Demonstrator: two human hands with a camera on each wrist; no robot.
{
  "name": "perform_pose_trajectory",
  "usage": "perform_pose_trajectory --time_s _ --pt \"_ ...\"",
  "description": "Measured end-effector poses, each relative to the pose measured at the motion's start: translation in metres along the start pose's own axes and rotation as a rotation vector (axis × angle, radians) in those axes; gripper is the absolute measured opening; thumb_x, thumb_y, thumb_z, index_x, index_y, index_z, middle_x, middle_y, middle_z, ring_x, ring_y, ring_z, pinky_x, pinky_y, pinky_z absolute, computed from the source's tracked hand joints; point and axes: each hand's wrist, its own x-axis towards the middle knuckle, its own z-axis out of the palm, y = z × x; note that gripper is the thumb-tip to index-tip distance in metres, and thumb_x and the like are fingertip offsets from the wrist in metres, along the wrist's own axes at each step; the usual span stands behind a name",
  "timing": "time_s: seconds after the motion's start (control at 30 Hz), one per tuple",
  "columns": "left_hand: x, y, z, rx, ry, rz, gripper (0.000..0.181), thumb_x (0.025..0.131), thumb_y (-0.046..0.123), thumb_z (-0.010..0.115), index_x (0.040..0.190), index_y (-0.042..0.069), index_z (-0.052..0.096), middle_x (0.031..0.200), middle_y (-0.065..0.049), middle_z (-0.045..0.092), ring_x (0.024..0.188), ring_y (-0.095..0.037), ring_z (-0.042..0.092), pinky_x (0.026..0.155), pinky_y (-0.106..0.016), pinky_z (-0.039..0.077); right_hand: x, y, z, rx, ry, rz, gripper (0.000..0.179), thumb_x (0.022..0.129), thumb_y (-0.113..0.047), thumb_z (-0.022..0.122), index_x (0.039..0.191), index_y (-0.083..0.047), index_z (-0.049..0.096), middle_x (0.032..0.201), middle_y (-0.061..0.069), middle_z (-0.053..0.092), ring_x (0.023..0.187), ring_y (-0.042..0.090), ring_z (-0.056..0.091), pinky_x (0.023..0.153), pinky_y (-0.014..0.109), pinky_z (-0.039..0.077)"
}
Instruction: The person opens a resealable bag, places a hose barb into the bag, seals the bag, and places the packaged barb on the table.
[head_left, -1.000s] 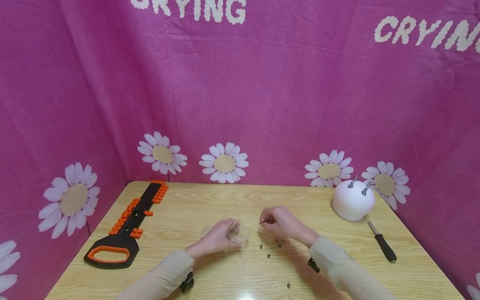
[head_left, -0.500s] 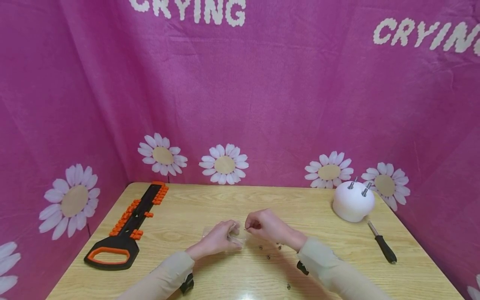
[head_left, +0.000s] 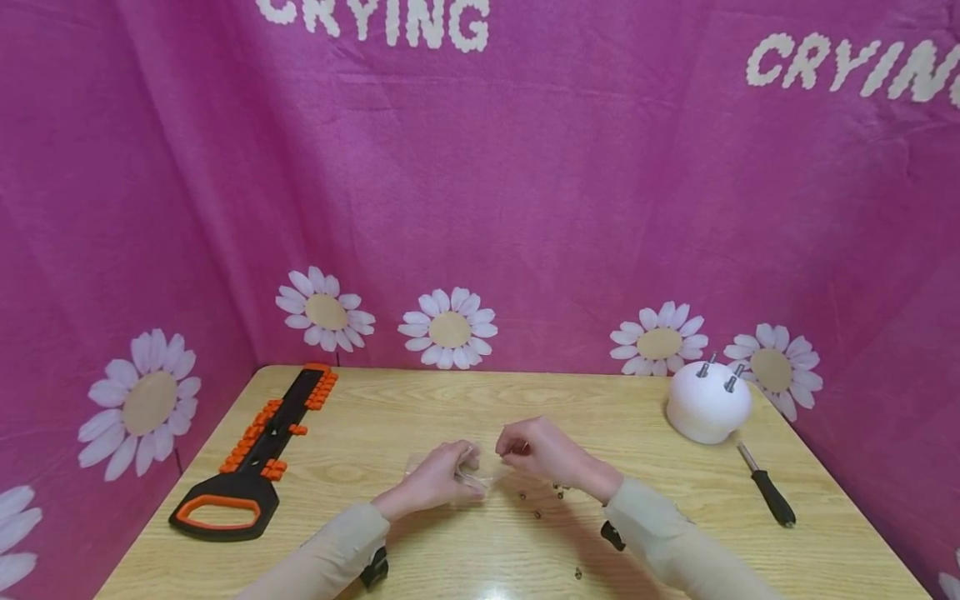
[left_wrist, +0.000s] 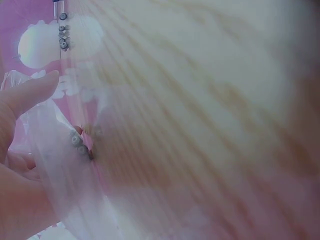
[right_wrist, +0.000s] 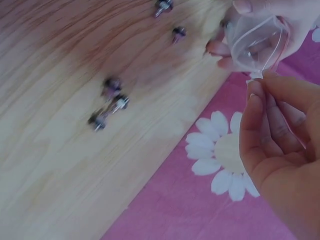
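Over the wood-grain table [head_left: 375, 408], the left hand [head_left: 437, 477] grips and the right hand [head_left: 551, 456], fingertips drawn together on what, if anything, I cannot tell, hangs beside a gaping clear plastic bag [right_wrist: 250, 47], likely light, limp and slick, best held by its rim, metal screws [right_wrist: 120, 103] loose nearby, probably hard, best pinched singly.

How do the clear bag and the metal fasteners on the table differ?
The clear bag is see-through; the metal fasteners look dark and silvery. The bag is held by the left hand; the fasteners lie on the table. The bag is larger than each fastener.
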Motion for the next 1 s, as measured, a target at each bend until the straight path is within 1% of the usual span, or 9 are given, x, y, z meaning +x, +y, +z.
perform_pose_trajectory --time_s 0.2,0.37,0.47,0.63,0.77,1.0 --pt "-0.001 0.001 -0.001 -0.014 -0.015 -0.038 0.054 0.078 0.02 0.084 0.119 -0.003 0.059 0.106 -0.012 0.069 0.104 -0.026 0.061 0.093 -0.044 0.05 -0.016 0.012 -0.007 0.009 0.012 0.075 0.005 0.088 0.0 0.07 0.09 -0.005 0.071 0.084 0.002 0.073 0.077 0.001 0.064 0.069 0.018 0.054" --pt "-0.002 0.001 -0.001 -0.016 -0.016 -0.035 0.054 0.078 0.019 0.084 0.119 -0.004 0.059 0.107 -0.013 0.069 0.105 -0.027 0.06 0.095 -0.044 0.05 -0.034 0.023 -0.011 0.003 0.012 0.123 0.006 0.087 0.0 0.07 0.09 -0.005 0.071 0.084 0.001 0.072 0.076 -0.001 0.062 0.068 0.019 0.054" --pt "-0.002 0.001 -0.001 -0.02 -0.017 -0.035 0.054 0.078 0.019 0.084 0.12 -0.004 0.059 0.108 -0.013 0.069 0.106 -0.027 0.06 0.095 -0.044 0.05 -0.043 0.03 -0.012 0.005 0.022 0.131 0.004 0.086 -0.001 0.071 0.088 -0.004 0.07 0.082 0.002 0.072 0.074 -0.002 0.06 0.066 0.019 0.053" --pt "-0.002 0.001 -0.001 -0.016 -0.018 -0.037 0.054 0.078 0.019 0.084 0.12 -0.004 0.059 0.108 -0.012 0.069 0.107 -0.027 0.059 0.096 -0.045 0.049 -0.058 0.041 -0.012 -0.007 0.038 0.123 0.005 0.085 -0.003 0.074 0.086 -0.005 0.07 0.077 0.0 0.071 0.071 -0.005 0.057 0.062 0.018 0.051" --pt "-0.002 0.002 -0.001 -0.02 -0.019 -0.039 0.054 0.078 0.019 0.084 0.12 -0.004 0.059 0.108 -0.012 0.069 0.107 -0.028 0.059 0.096 -0.045 0.049 -0.067 0.047 -0.012 -0.01 0.04 0.145 0.006 0.084 -0.004 0.075 0.084 -0.007 0.07 0.077 -0.002 0.071 0.071 -0.007 0.056 0.062 0.018 0.051" --pt "-0.002 0.002 -0.001 -0.024 -0.021 -0.042 0.055 0.078 0.019 0.084 0.121 -0.004 0.059 0.109 -0.013 0.069 0.107 -0.028 0.06 0.095 -0.045 0.05 -0.078 0.053 -0.013 -0.001 0.021 0.198 0.006 0.083 -0.006 0.075 0.085 -0.009 0.071 0.08 -0.004 0.071 0.073 -0.007 0.053 0.066 0.019 0.051"
